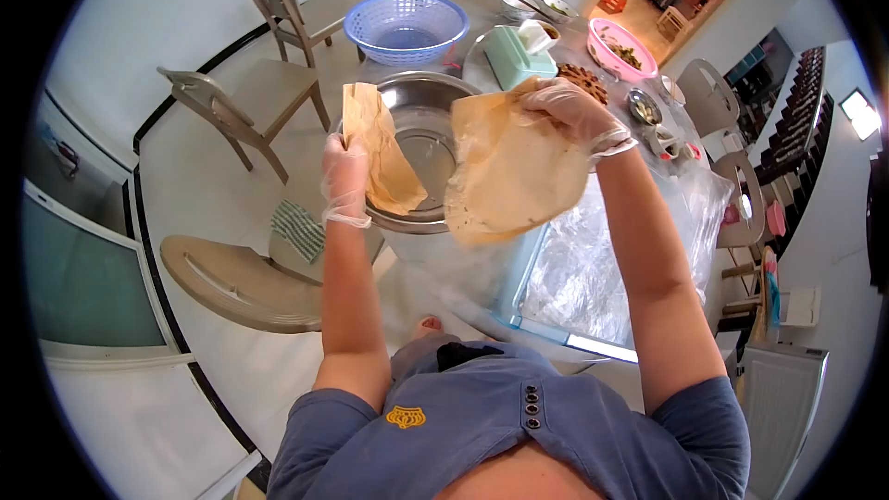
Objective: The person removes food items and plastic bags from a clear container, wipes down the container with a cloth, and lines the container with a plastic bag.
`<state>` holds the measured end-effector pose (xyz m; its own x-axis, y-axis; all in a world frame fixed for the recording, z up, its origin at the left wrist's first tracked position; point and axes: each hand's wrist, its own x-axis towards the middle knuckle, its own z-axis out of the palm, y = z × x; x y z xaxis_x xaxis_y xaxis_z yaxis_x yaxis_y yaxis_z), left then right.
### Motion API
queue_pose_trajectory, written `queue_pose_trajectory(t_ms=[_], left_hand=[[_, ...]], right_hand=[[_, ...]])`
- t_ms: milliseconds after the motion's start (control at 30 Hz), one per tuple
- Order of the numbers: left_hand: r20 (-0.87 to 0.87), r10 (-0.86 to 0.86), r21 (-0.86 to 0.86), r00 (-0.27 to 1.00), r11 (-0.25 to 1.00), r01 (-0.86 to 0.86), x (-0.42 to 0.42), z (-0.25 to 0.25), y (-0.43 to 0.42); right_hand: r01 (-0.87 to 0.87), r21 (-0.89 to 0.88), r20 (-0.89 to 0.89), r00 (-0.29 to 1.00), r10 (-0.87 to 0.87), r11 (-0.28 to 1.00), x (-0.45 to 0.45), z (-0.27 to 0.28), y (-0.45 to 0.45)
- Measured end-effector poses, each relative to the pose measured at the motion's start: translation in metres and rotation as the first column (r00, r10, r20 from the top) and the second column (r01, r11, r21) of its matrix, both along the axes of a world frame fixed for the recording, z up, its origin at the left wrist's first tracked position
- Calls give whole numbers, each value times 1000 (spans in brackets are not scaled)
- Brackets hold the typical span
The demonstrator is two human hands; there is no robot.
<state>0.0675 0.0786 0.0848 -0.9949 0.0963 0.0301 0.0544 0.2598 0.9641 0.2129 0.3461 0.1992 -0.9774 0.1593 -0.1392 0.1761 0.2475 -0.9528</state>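
Both hands wear clear plastic gloves. My left hand (344, 174) is closed on a narrow, folded tan sheet (381, 157) that looks like tofu skin; it hangs over the left side of a steel basin (428, 83). My right hand (567, 111) pinches the upper edge of a wider tan sheet (519, 171) of the same look, which hangs spread out at the basin's right side. The two sheets are apart. Some liquid seems to lie in the basin, but the sheets partly cover it.
Behind the basin stands a blue plastic basket (406, 28). A mint tissue box (519, 57), a pink basket with greens (622, 48) and small bowls (644, 106) share the table. Clear plastic film (593, 264) lies in front at the right. Chairs (245, 273) stand at the left.
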Motion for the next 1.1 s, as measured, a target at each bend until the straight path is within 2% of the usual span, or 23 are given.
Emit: queue_pose_trajectory(t_ms=[67,100,167,200,233,300,333,367,433,467,567,633,700,833,900,967,1033,1067,1100], left_hand=[[-112,25,-72,993,997,-33,7,10,-4],[-109,32,-74,993,996,-41,10,14,-6],[-107,9,-187,994,982,-29,13,20,-7],[-142,0,-185,990,982,-26,12,13,-7],[-141,10,-184,990,982,-36,11,11,-7],[-139,-20,-175,990,985,-5,12,9,-6],[-95,-19,-155,995,988,5,14,12,-6],[-95,-16,-153,995,988,2,12,12,-5],[-67,-29,-156,997,988,18,10,10,-3],[-66,-34,-158,997,987,23,9,9,-3],[-24,-48,-147,999,988,44,4,5,0],[-49,-52,-144,997,989,45,3,1,4],[-26,-44,-111,999,993,41,4,3,8],[-33,2,-38,999,999,-4,10,4,9],[-46,16,-37,999,999,-18,12,9,10],[-61,14,-54,998,998,-17,13,7,8],[-133,42,27,990,999,-39,9,3,10],[-133,45,28,990,999,-42,8,1,10],[-158,37,104,987,994,-21,9,4,8]], right_hand=[[-93,334,60,995,78,938,-24,-6,-21],[-102,331,63,994,86,938,-32,-6,-38],[194,425,52,970,-238,884,-44,-7,-63],[91,667,-17,994,-107,739,-52,-24,-54],[65,861,-82,997,10,504,-58,-28,-57],[105,760,-71,994,-78,641,-53,-21,-71],[150,718,-55,986,-159,679,-53,-10,-80],[147,719,-55,986,-156,679,-53,-9,-84],[-62,904,88,995,-43,422,-50,-10,-92],[39,849,43,989,-143,527,-50,-10,-94],[23,894,14,997,-79,448,-47,-13,-93],[59,890,-14,995,-102,452,-47,-18,-90],[186,886,-125,978,-167,426,-48,-15,-88],[82,923,-8,981,-192,377,-40,-9,-89],[72,903,-14,990,-139,424,-37,-11,-84],[17,886,54,989,-141,464,-35,-12,-84],[308,696,-148,945,-291,648,-39,-18,-78],[306,697,-148,946,-288,649,-39,-21,-76],[317,686,-173,946,-276,655,-38,-25,-76]])
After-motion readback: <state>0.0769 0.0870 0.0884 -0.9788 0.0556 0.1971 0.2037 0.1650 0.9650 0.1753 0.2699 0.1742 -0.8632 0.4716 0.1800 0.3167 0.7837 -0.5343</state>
